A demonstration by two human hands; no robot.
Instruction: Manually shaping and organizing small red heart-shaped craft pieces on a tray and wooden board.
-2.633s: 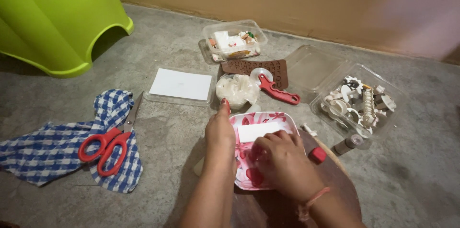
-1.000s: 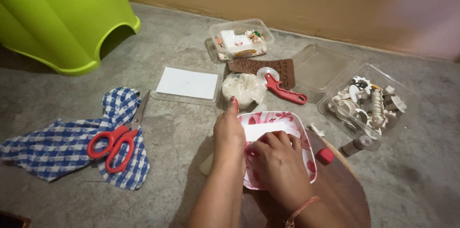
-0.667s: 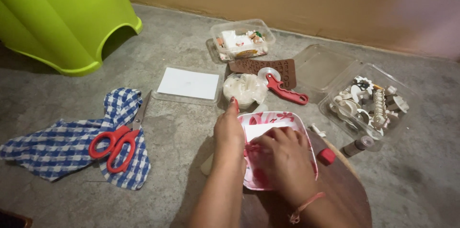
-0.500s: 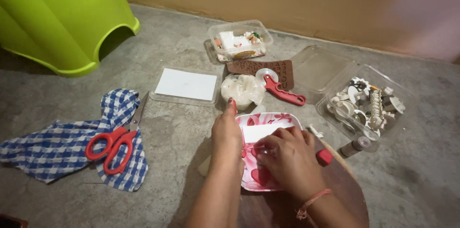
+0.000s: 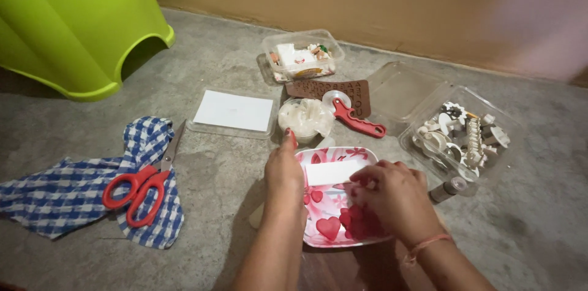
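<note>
On floor, both hands (image 5: 343, 184) at pink tray (image 5: 361, 154)

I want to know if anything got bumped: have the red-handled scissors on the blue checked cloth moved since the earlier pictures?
No. The red-handled scissors lie in the same spot on the blue checked cloth, blades pointing towards the flat clear lid with white paper, as before.

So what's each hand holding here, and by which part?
Left hand steadies the pink tray by its left edge; right hand covers it, hold cannot be told.
</note>
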